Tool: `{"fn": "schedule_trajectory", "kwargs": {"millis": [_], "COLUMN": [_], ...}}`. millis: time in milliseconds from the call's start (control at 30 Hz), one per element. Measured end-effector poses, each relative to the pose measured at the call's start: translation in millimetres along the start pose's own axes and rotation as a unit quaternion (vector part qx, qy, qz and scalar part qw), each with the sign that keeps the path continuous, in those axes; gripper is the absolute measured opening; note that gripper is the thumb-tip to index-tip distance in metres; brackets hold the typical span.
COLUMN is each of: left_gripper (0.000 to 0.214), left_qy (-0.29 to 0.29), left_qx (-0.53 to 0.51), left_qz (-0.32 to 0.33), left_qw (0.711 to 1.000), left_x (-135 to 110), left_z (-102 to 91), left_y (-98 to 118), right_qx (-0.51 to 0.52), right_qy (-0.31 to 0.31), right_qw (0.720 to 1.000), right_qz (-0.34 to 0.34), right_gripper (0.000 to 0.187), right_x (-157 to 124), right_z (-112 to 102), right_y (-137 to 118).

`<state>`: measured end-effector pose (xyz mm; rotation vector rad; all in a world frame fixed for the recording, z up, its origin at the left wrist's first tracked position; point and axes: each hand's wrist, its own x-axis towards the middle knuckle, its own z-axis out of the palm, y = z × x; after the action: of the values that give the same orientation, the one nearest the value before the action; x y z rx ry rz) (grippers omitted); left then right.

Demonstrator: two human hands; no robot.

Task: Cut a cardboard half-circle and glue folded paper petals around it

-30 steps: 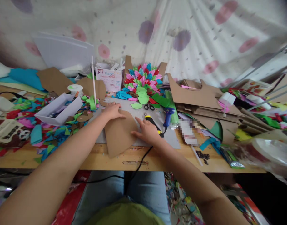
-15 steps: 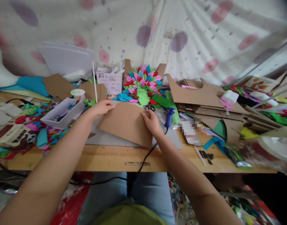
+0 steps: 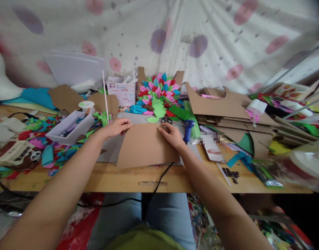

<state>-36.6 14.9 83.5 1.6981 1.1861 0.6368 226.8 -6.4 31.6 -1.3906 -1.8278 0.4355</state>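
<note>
The brown cardboard sheet (image 3: 146, 144) had swung round since half a second ago. Then it sat raised and skewed, its low corner dipping to the right; now its long lower edge ran nearly level, close to the near edge of the wooden table (image 3: 123, 178). The left hand (image 3: 117, 126) had come in with it, fingers bunched together and pinching the sheet's upper left corner. The right hand (image 3: 172, 135) held the upper right edge, fingers laid close together over the top, though the thumb was hidden, so how firmly it gripped could not be told. The sheet lay mostly over the grey cutting mat (image 3: 111, 151), straight in front of the person, with its bottom edge reaching onto bare wood. Squared up like that and held at both top corners, the piece looked steadier than before. The blue hot-glue gun (image 3: 187, 128) stood just beside the right hand, and the black-handled scissors (image 3: 166, 120) lay just beyond the top edge. The white open tray (image 3: 70, 127) sat off to the left, and the black cable (image 3: 159, 180) trailed off the table below.
</note>
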Motion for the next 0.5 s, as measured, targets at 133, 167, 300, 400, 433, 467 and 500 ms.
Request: {"fn": "schedule_trajectory", "kwargs": {"millis": [133,167,300,400,433,467,500], "left_gripper": [0.027,0.028,0.032,0.035,0.036,0.036,0.036], "left_qy": [-0.027,-0.034,-0.071,-0.090,-0.095,-0.098,-0.098], "left_qx": [-0.098,-0.115,-0.143,-0.153,-0.157,-0.164,-0.175], "left_qz": [-0.008,-0.011,-0.021,-0.029,-0.030,-0.030,-0.030], "left_qw": [0.995,0.993,0.987,0.984,0.982,0.981,0.979], "left_x": [-4.4,-4.8,-3.8,-2.7,-2.6,-2.7,-3.0], "left_z": [2.5,3.0,5.1,7.6,8.0,7.6,6.2], "left_y": [-4.6,-6.4,-14.3,-18.7,-19.9,-20.9,-21.8], "right_qx": [0.013,0.013,0.012,0.008,0.006,0.003,-0.002], "right_qy": [-0.018,-0.023,-0.046,-0.059,-0.061,-0.062,-0.063], "right_qw": [1.000,1.000,0.999,0.998,0.998,0.998,0.998], "right_qz": [-0.008,-0.008,-0.010,-0.010,-0.008,-0.008,-0.008], "right_gripper": [0.038,0.038,0.040,0.041,0.041,0.041,0.041], "right_x": [-2.2,-2.1,1.3,4.3,5.0,5.6,6.1], "right_z": [-0.8,-0.9,-1.3,-0.9,-0.9,-1.3,-2.1], "right_y": [3.4,4.2,7.2,8.4,8.9,9.8,11.2]}}
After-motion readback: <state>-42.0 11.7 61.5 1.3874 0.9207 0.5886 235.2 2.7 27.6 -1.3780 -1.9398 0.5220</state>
